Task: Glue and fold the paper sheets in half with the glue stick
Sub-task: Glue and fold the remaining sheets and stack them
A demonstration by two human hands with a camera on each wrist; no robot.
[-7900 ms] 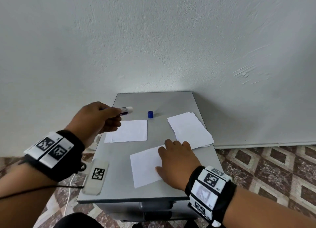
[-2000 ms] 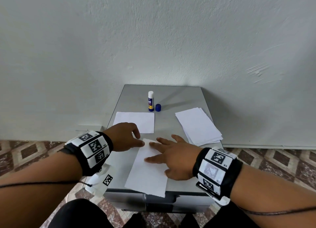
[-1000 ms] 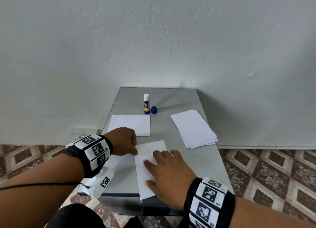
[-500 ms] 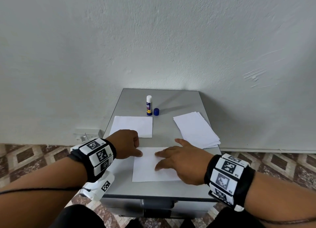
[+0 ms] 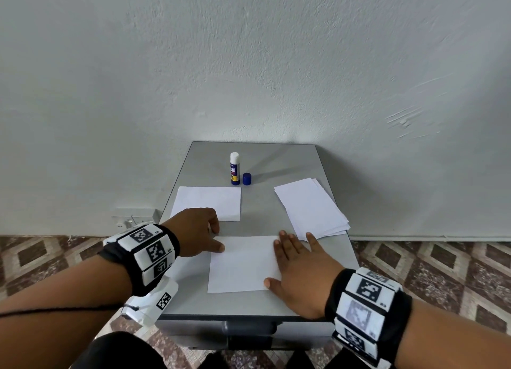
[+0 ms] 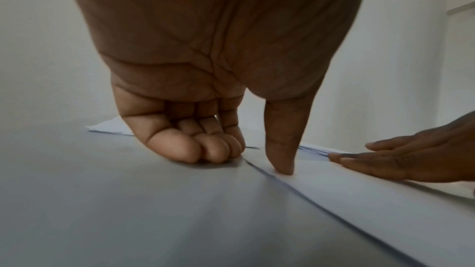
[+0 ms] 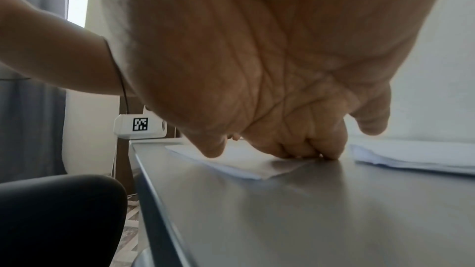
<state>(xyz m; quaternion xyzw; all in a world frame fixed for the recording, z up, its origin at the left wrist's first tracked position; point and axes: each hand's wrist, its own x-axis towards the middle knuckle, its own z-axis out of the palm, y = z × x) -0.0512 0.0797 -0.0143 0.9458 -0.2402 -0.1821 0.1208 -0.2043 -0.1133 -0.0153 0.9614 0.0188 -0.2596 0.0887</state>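
A folded white sheet (image 5: 243,263) lies flat on the grey table (image 5: 249,303), near its front edge. My left hand (image 5: 215,238) is at the sheet's far left corner. Its thumb (image 6: 281,161) presses down on the paper, and its other fingers (image 6: 205,149) are curled with their knuckles on the table. My right hand (image 5: 279,258) lies flat with straight fingers along the sheet's right edge (image 7: 257,168). The glue stick (image 5: 234,169) stands upright and uncapped at the back. Its blue cap (image 5: 247,179) sits just right of it.
Another folded sheet (image 5: 207,207) lies behind my left hand. A loose stack of white sheets (image 5: 309,208) sits at the right, close to my right fingertips. A white tagged device (image 5: 154,302) hangs at the table's front left corner. A wall stands behind the table.
My right hand has slid from the middle of the folded sheet to its right edge and now lies flat. The left thumb stays on the far left corner. The glue stick has not moved.
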